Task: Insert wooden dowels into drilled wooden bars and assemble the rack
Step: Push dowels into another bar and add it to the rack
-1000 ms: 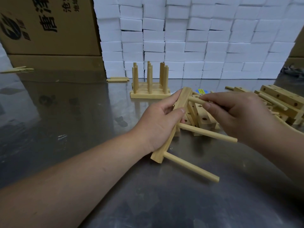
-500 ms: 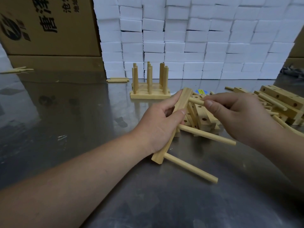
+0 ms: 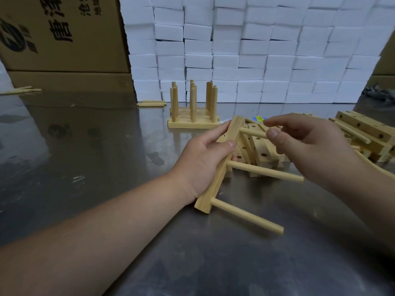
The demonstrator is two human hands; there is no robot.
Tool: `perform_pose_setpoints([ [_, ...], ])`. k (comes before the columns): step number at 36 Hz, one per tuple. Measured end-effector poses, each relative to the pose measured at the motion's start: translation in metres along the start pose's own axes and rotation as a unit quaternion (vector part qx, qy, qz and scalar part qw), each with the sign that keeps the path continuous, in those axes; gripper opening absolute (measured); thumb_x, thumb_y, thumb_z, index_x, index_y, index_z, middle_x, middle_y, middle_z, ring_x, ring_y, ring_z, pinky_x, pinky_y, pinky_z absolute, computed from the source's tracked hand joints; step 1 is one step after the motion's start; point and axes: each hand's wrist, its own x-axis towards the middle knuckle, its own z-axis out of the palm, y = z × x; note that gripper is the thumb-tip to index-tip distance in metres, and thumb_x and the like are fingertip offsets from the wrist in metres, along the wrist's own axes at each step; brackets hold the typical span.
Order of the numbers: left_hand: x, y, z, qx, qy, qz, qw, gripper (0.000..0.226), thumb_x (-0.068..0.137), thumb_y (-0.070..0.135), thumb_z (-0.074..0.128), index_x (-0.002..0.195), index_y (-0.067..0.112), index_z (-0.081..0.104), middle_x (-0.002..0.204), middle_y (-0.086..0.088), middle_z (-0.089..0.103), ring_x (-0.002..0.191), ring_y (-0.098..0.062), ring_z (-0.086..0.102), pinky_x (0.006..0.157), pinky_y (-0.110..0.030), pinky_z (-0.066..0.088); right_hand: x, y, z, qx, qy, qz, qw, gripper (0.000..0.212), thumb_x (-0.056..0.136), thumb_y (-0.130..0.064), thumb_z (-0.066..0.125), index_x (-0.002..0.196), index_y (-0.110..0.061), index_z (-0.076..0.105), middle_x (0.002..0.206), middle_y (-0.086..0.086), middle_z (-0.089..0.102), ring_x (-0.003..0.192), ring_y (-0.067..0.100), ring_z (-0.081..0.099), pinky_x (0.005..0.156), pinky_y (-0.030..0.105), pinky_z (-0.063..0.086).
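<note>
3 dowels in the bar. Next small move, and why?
Probably press the top dowel home into the bar. The right hand has its thumb on it, the left hand grips the bar, and the middle dowel and bottom dowel already stick out. Its depth isn't visible.

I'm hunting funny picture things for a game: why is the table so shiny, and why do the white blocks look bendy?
Head view: the metal table is glossy, so it mirrors the cardboard box and white blocks as dull glare; head view: the wide-angle lens bows the block rows towards the edges.
</note>
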Motion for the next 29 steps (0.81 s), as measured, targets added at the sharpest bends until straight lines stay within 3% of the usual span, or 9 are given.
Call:
perform_pose_setpoints([
  [5,0.0010,0.0001,-0.0021,-0.030,-0.008,-0.023,0.999,0.034,0.093,0.011,0.051,0.104,0.042,0.058,0.058,0.006,0.065,0.059,-0.005,0.063,0.052,-0.018,0.051,-0.0012,-0.0012,0.0024,0.031,0.006,-0.014,0.999,0.019,0.081,-0.025,0.062,0.087,-0.043,0.058,0.060,-0.008,0.057,0.047,-0.004,0.051,0.044,0.005,0.034],
  [16,0.0028,-0.0012,-0.0070,-0.040,-0.041,-0.041,0.998,0.029,0.093,0.012,0.050,0.104,0.038,0.058,0.057,0.004,0.065,0.050,-0.007,0.061,0.045,-0.019,0.048,-0.0001,0.0037,0.0042,0.015,0.005,-0.022,1.000,0.022,0.080,-0.020,0.064,0.079,-0.042,0.061,0.059,-0.025,0.060,0.047,-0.004,0.053,0.040,0.004,0.032],
  [21,0.0033,-0.0035,-0.0083,-0.031,-0.041,-0.042,0.998,0.026,0.092,0.014,0.050,0.102,0.037,0.060,0.059,0.001,0.066,0.052,-0.008,0.062,0.045,-0.021,0.049,0.0011,0.0056,0.0044,-0.005,0.000,-0.021,1.000,0.021,0.077,-0.023,0.066,0.078,-0.044,0.060,0.060,-0.023,0.061,0.054,-0.006,0.055,0.051,0.004,0.037],
  [25,0.0036,-0.0033,-0.0088,-0.022,-0.044,-0.043,0.998,0.026,0.093,0.015,0.049,0.105,0.035,0.059,0.059,0.002,0.065,0.051,-0.007,0.062,0.045,-0.021,0.049,0.0009,0.0038,0.0025,-0.062,0.005,-0.030,0.998,0.017,0.079,-0.024,0.065,0.094,-0.030,0.070,0.065,-0.023,0.058,0.065,-0.011,0.056,0.059,0.004,0.039],
  [29,0.0031,-0.0023,-0.0089,-0.015,-0.052,-0.044,0.998,0.028,0.093,0.014,0.048,0.104,0.037,0.058,0.059,0.004,0.065,0.051,-0.006,0.061,0.047,-0.020,0.049,0.0025,0.0004,-0.0004,-0.131,-0.009,-0.053,0.990,0.025,0.081,-0.026,0.062,0.105,-0.023,0.070,0.072,-0.029,0.053,0.074,-0.011,0.053,0.070,0.017,0.043],
])
